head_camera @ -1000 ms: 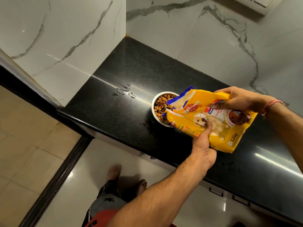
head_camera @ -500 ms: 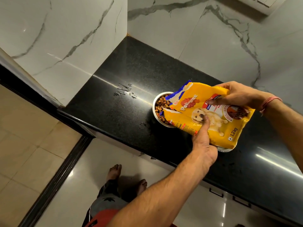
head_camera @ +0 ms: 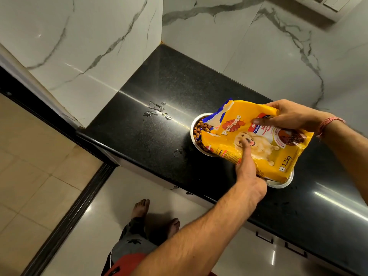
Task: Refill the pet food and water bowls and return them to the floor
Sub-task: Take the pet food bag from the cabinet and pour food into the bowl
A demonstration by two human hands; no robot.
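Both hands gripping food bag (head_camera: 256, 136), lengthwise left, torn mouth over kibble bowl (head_camera: 196, 134)

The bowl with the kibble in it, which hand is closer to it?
Left. The left hand grips the food bag's near edge just beside the kibble bowl; the right hand holds the bag's far edge, farther off.

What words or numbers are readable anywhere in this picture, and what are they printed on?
"Pedigree": brand logo on the yellow pet food bag.
"1.2 kg": weight near the bag's bottom corner.
"Chicken", partly cut off: blue strip of the bag's label, under the right hand.
"10" and a word like "Complete": same label, partly covered, uncertain.
Small print along the bag's lower edge, near the left hand: too small to read.
Nothing else shows text.
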